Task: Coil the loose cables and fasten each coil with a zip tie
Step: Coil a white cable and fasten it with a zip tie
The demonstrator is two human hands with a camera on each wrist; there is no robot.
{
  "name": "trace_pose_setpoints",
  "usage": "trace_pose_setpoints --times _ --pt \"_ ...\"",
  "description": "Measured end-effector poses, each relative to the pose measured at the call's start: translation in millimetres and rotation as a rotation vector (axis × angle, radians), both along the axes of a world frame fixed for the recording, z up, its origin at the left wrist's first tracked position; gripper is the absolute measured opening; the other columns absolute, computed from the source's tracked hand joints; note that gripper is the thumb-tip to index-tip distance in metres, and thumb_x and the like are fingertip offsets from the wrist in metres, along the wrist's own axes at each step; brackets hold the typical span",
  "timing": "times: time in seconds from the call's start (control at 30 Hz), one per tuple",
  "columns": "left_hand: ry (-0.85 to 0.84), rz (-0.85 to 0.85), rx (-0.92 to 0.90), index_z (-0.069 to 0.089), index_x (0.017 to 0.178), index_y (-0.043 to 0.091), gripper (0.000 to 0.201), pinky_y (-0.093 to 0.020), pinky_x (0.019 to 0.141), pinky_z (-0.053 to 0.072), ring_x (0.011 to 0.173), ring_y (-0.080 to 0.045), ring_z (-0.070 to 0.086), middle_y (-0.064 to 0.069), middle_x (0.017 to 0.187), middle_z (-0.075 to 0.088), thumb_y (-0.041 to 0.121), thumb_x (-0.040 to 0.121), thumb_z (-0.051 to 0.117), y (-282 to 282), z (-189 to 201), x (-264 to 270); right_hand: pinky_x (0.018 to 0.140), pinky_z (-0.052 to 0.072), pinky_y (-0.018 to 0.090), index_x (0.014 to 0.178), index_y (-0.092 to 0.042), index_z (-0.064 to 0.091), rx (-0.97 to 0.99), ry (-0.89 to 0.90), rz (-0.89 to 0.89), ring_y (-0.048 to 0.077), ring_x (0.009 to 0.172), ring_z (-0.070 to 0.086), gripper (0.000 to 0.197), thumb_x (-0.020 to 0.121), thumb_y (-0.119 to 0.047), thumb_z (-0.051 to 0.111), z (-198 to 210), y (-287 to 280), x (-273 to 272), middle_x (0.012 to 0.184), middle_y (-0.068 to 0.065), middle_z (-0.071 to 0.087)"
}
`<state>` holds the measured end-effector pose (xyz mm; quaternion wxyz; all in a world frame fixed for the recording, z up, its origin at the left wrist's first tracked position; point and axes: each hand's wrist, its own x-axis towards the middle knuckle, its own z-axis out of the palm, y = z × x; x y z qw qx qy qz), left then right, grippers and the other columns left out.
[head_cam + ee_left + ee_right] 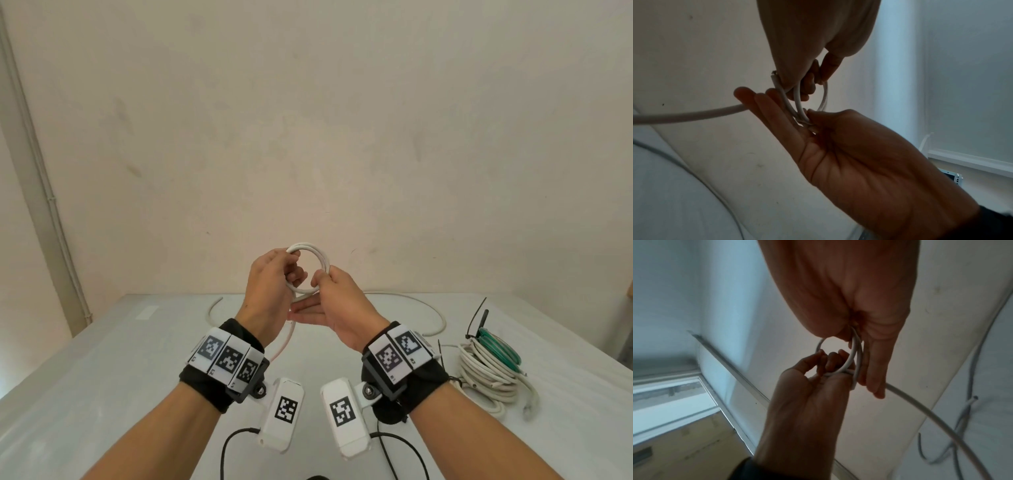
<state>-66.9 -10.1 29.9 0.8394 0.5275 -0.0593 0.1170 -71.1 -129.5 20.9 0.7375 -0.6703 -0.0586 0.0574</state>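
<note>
A white cable is wound into a small coil (320, 255) of two or three turns, held in the air above the grey table (102, 359). My left hand (291, 270) grips the coil's left side, fingers curled through the ring (830, 363). My right hand (320, 279) pinches the lower right of the coil (824, 97) between thumb and forefinger, its other fingers (760, 110) stretched out straight under it. The cable's loose tail (284, 339) drops from the hands and runs across the table (920, 408). One cut end (774, 76) sticks out by my left hand.
At the table's right lie a bundled white cable (489, 377) and a green coil (500, 349), with black zip ties (476, 318) sticking up beside them. The white tail curves along the far edge (428, 308). A plain wall stands close behind.
</note>
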Motion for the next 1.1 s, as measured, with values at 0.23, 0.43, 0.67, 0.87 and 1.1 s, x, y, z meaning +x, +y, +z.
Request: trace_pose_setpoints --times 0.23,0.43,0.67,0.87,1.1 --pt "0.050 -0.033 0.003 0.053 0.093 0.004 0.011 -0.040 0.087 0.054 0.058 -0.016 0.050 -0.001 0.063 0.045 -0.001 0.101 0.049 -5 -3 -4 0.098 0.057 0.053 0.090 -0.008 0.052 0.108 -0.050 -0.189 0.028 0.088 0.062 0.026 0.110 -0.021 0.040 -9 5 15 0.099 0.016 0.056" --pt "0.161 -0.082 0.059 0.051 0.076 0.006 0.026 -0.037 0.070 0.057 0.047 -0.015 0.054 -0.004 0.056 0.048 -0.005 0.100 0.047 -6 -1 -11 0.076 0.052 0.030 0.093 -0.008 0.067 -0.013 -0.129 -0.342 0.020 0.083 0.068 0.027 0.106 -0.018 0.046 -15 3 14 0.092 0.011 0.075" --pt "0.334 -0.176 -0.080 0.057 0.082 0.001 0.021 -0.035 0.061 0.061 0.047 -0.015 0.052 -0.006 0.056 0.052 -0.006 0.097 0.045 2 -3 -10 0.073 0.062 0.032 0.110 0.003 0.068 0.280 -0.121 -0.257 0.025 0.088 0.073 0.027 0.109 -0.012 0.047 -15 6 14 0.097 0.017 0.077" --pt "0.360 -0.161 0.028 0.059 0.092 -0.002 0.016 -0.036 0.065 0.060 0.048 -0.018 0.059 -0.010 0.061 0.056 -0.004 0.096 0.044 6 -12 -12 0.065 0.054 0.032 0.101 0.007 0.070 0.338 -0.056 -0.157 0.017 0.064 0.057 0.028 0.108 -0.006 0.046 -11 3 14 0.081 0.013 0.071" --pt "0.299 -0.102 0.258 0.058 0.089 0.002 0.010 -0.036 0.067 0.061 0.060 -0.023 0.062 -0.011 0.067 0.059 -0.001 0.096 0.051 22 -15 -8 0.053 0.034 0.027 0.090 -0.003 0.057 0.296 -0.029 -0.049 0.011 0.052 0.032 0.025 0.107 -0.001 0.039 3 -1 9 0.071 0.004 0.043"
